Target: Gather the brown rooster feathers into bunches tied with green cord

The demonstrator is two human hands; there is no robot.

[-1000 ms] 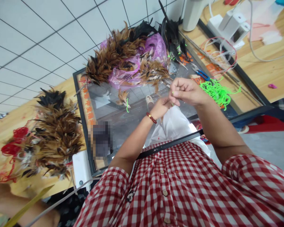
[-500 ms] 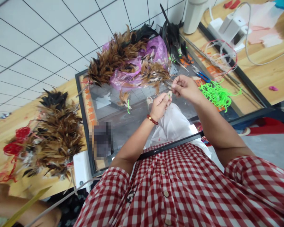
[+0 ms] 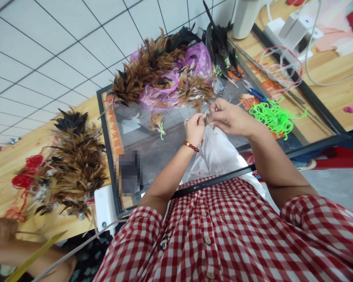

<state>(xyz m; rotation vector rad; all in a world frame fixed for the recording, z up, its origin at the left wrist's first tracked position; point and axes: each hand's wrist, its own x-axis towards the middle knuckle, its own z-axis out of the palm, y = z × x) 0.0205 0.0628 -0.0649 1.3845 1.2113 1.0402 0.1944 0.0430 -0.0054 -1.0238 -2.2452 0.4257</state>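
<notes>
My left hand (image 3: 195,129), with a beaded bracelet at its wrist, is closed in a pinch on a small feather bundle mostly hidden by the fingers. A short piece of bright green string (image 3: 207,120) shows between the two hands. My right hand (image 3: 231,117) meets the left, its thumb and forefinger pinched at that string. Both hands are above the glass-topped table (image 3: 164,156). To their left lies a small tied feather bunch (image 3: 156,122) with a green tail. Beyond them, loose brown feathers (image 3: 194,88) lie on a purple plastic bag (image 3: 157,98).
A heap of green string (image 3: 275,119) and blue thread snips (image 3: 257,94) lie right. Black feather bunches (image 3: 220,47) stand at the back near a pale cup (image 3: 244,19). A power strip (image 3: 294,33) is far right. Another feather pile (image 3: 79,164) and a person's arm (image 3: 26,250) are left.
My hands have come together, the right moving down and in to the left hand's fingertips. The view has shifted slightly. At far left, the other person's hand has moved a little.
</notes>
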